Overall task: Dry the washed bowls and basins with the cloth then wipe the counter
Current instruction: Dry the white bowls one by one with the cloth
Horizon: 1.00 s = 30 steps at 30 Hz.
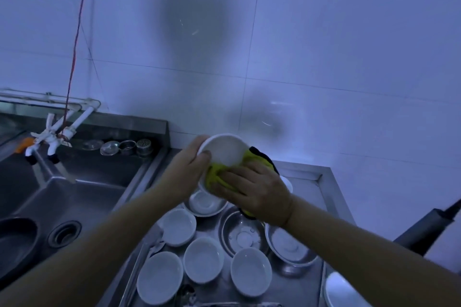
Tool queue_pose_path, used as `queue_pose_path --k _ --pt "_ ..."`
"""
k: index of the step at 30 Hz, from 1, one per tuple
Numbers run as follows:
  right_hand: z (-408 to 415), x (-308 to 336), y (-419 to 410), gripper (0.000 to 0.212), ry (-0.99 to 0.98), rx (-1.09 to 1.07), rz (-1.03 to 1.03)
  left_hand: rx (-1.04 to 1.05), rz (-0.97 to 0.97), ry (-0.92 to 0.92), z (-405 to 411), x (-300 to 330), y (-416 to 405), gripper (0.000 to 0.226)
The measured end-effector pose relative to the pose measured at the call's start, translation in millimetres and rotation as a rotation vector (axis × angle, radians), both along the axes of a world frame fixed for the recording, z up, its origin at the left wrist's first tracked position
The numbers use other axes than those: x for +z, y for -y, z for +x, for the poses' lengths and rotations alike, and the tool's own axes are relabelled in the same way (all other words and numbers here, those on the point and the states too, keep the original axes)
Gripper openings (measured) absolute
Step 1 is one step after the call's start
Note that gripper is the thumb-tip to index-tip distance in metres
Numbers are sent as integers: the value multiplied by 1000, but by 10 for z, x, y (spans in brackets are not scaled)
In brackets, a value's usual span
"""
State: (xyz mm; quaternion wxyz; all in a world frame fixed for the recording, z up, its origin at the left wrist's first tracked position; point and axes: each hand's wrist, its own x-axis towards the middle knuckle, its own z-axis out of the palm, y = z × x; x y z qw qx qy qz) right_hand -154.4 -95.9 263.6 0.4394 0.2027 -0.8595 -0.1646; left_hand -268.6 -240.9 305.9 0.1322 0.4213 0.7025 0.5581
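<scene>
In the head view, the left hand is holding a white bowl tilted above the tabletop, its fingers curled round the near-left rim with the thumb lying over the lip. The right hand is pressing a yellow cloth with a dark edge against the lower rim and inner wall of that bowl; its fingers are bent and gripping the bunched fabric. The bowl is being held in the air, just above the other washed ware and near the tiled wall. Below the hands, five white bowls are sitting upright on the steel tabletop, one of them nested in a metal basin, and two further metal basins are resting close beside them; whether any of these are already dry cannot be told, as the lighting is dim. A sink is lying to the left, with taps above it. Judged from this arrangement, the task is standing at an early or middle stage: one bowl is being dried, most bowls and the basins are apparently awaiting the cloth, and the wiping of the tabletop is not yet begun.
</scene>
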Motion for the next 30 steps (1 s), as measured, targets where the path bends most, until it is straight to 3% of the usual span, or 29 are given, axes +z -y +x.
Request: queue_pose_path --k 4,7,10,13,16,19,22,27,30 --pt "-1 94 -196 10 39 63 135 -204 -253 36 -215 198 -16 39" --pt "-52 35 -77 13 -61 -34 9 -56 -35 119 -147 118 -106 23" --pt "-134 -62 156 26 -199 -179 -237 84 271 213 147 -88 -192 27" --pt "-166 -152 308 34 -219 -171 -351 75 361 172 210 -155 -214 27" --pt "-62 -102 121 32 -133 -73 -190 48 231 52 78 -83 -185 22" --pt "32 43 -193 16 -1 50 89 -104 -63 -30 -131 32 -165 31" --pt "14 115 -313 10 27 81 174 -315 -220 54 -317 178 -166 33" --pt "-106 -20 -52 18 -152 -149 -122 -3 177 274 -59 -90 -274 31" --pt "-165 -126 142 26 -193 -218 -288 40 333 279 135 -271 -303 28"
